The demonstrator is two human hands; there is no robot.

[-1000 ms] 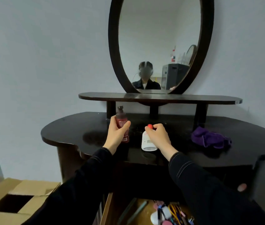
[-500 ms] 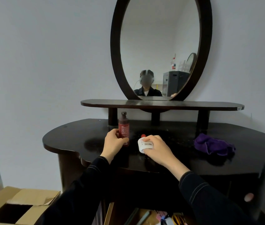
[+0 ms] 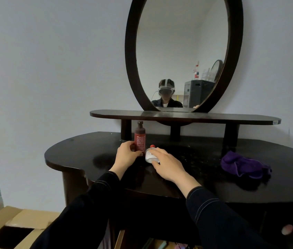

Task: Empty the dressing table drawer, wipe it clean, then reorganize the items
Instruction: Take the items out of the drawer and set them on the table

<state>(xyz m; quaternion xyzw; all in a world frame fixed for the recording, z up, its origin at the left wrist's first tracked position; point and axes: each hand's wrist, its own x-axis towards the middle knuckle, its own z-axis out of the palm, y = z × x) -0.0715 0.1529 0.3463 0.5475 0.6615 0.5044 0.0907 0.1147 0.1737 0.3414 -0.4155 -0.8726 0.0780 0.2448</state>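
Note:
A dark red bottle (image 3: 140,139) with a black cap stands upright on the dark dressing table top (image 3: 88,155). My left hand (image 3: 126,155) grips its lower part. Beside it, a small white bottle (image 3: 150,156) with a red cap is tilted towards the back, and my right hand (image 3: 167,164) holds it from above, fingers curled over it. A purple cloth (image 3: 242,165) lies crumpled on the table top at the right. The open drawer (image 3: 120,239) shows at the bottom edge with a few items inside, mostly out of view.
An oval mirror (image 3: 181,54) stands on a raised shelf (image 3: 183,116) behind the bottles. An open cardboard box (image 3: 5,232) sits on the floor at the lower left. A dark cabinet part with a round knob (image 3: 287,229) is at the lower right.
Both hands have lowered the two bottles onto the table top. The red bottle now stands upright and the white bottle has tipped over towards the back. The view has tilted upward.

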